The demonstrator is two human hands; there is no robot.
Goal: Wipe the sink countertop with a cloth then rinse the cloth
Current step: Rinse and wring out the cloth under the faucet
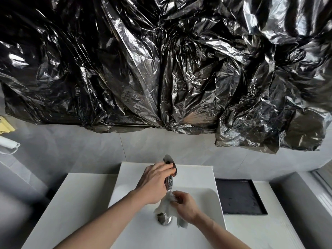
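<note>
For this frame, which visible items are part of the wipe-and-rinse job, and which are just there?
In use: cloth in right hand; faucet under left hand; sink; countertop.

Bystanders: black plastic sheeting; black tray; yellow item.

Your left hand [154, 184] rests on the chrome faucet [169, 174] at the back edge of the white rectangular sink [125, 187]. Your right hand [185, 206] holds the white crumpled cloth [166, 205] in the basin, above the metal drain [164, 220]. The black square tray [239, 196] lies right of the sink on the white countertop [71, 200].
</note>
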